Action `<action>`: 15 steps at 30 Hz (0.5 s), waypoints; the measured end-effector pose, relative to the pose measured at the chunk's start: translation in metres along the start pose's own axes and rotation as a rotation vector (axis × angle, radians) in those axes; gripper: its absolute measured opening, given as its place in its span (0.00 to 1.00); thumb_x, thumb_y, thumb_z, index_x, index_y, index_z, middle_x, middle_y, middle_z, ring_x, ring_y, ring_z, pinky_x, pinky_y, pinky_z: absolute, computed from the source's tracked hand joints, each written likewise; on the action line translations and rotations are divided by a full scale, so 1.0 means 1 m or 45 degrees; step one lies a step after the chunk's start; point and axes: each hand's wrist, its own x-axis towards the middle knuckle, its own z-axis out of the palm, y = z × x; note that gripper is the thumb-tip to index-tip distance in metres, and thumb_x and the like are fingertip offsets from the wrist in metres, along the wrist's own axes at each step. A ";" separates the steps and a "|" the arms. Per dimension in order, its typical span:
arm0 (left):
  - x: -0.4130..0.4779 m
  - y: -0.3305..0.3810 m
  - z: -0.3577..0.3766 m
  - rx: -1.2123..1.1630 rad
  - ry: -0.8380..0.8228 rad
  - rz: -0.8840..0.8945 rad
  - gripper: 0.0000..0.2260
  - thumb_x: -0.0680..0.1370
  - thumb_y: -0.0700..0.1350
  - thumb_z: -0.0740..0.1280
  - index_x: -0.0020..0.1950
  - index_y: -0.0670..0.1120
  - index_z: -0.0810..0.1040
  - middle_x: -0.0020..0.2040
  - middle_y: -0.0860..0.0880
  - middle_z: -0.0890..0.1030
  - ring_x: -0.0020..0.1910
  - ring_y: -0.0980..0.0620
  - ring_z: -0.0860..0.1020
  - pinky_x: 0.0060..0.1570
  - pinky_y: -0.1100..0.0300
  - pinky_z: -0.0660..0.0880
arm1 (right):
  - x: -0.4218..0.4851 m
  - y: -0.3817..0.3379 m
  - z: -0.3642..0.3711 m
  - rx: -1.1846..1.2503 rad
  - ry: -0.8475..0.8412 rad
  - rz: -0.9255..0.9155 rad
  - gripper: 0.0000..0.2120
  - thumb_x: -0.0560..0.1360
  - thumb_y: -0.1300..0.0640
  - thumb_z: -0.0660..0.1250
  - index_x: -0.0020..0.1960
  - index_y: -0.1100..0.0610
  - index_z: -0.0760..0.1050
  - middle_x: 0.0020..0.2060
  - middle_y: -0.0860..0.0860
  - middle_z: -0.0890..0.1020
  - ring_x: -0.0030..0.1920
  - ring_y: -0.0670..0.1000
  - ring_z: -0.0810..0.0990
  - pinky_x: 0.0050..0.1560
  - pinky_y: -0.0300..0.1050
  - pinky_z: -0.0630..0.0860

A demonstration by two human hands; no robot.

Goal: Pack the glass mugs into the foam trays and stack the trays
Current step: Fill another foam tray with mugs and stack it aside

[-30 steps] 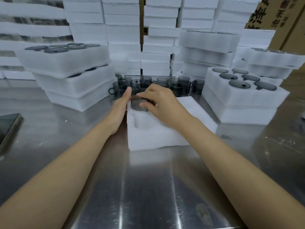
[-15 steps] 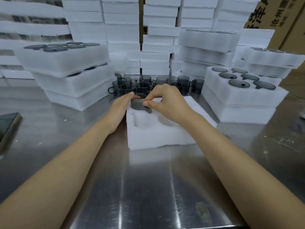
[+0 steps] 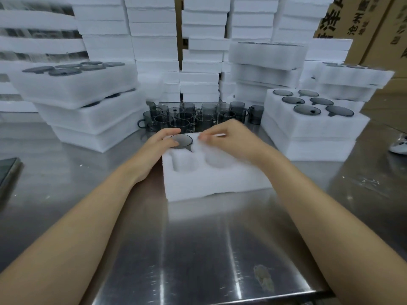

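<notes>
A white foam tray (image 3: pixel 211 181) lies on the steel table in front of me. A smoky glass mug (image 3: pixel 181 142) sits upside down in its far left pocket, pushed most of the way in. My left hand (image 3: pixel 157 146) rests against the mug's left side, thumb on its top. My right hand (image 3: pixel 229 137) hovers over the tray's far right pocket, fingers loosely curled, holding nothing. Two near pockets (image 3: pixel 185 161) stand vacant. A cluster of loose mugs (image 3: pixel 193 116) waits just behind the tray.
Filled foam trays are stacked at the left (image 3: pixel 88 106) and right (image 3: pixel 308 126). Tall stacks of foam (image 3: pixel 154 40) fill the back, with cardboard boxes (image 3: pixel 363 23) at far right. A dark phone (image 3: pixel 7 172) lies at the left table edge.
The mug has gone down into the far left pocket. My right hand has let go of it and shifted to the right; my left hand stays at the mug.
</notes>
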 end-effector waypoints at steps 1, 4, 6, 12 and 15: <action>-0.001 0.001 0.001 0.000 0.002 -0.040 0.14 0.75 0.45 0.64 0.58 0.59 0.78 0.57 0.48 0.80 0.52 0.50 0.80 0.59 0.53 0.72 | -0.001 0.006 -0.010 0.011 0.127 0.043 0.07 0.77 0.54 0.68 0.52 0.51 0.83 0.50 0.43 0.84 0.54 0.40 0.80 0.55 0.37 0.72; -0.002 0.004 0.004 -0.087 -0.010 -0.103 0.18 0.71 0.43 0.61 0.57 0.58 0.77 0.57 0.49 0.80 0.48 0.51 0.79 0.50 0.58 0.74 | -0.007 0.035 -0.042 0.038 0.455 0.233 0.07 0.77 0.56 0.67 0.51 0.51 0.83 0.50 0.49 0.85 0.49 0.44 0.80 0.54 0.40 0.74; 0.002 0.009 0.001 -0.042 -0.053 -0.092 0.20 0.73 0.36 0.58 0.59 0.52 0.77 0.60 0.48 0.78 0.53 0.54 0.79 0.46 0.66 0.73 | -0.011 0.055 -0.052 0.165 0.565 0.316 0.08 0.78 0.61 0.65 0.52 0.55 0.81 0.50 0.56 0.84 0.45 0.46 0.79 0.50 0.39 0.76; 0.000 0.023 -0.005 0.031 -0.244 -0.110 0.32 0.64 0.29 0.59 0.70 0.35 0.69 0.57 0.38 0.78 0.60 0.43 0.76 0.42 0.71 0.72 | -0.005 0.085 -0.012 0.070 0.366 0.283 0.12 0.78 0.64 0.64 0.60 0.63 0.78 0.52 0.56 0.81 0.44 0.48 0.79 0.49 0.36 0.74; -0.009 0.017 -0.010 -0.258 -0.251 -0.149 0.28 0.63 0.35 0.56 0.63 0.38 0.74 0.49 0.44 0.81 0.43 0.52 0.82 0.39 0.65 0.78 | 0.018 0.083 0.001 -0.247 0.329 0.095 0.17 0.78 0.63 0.64 0.66 0.58 0.74 0.63 0.52 0.74 0.45 0.50 0.76 0.52 0.37 0.71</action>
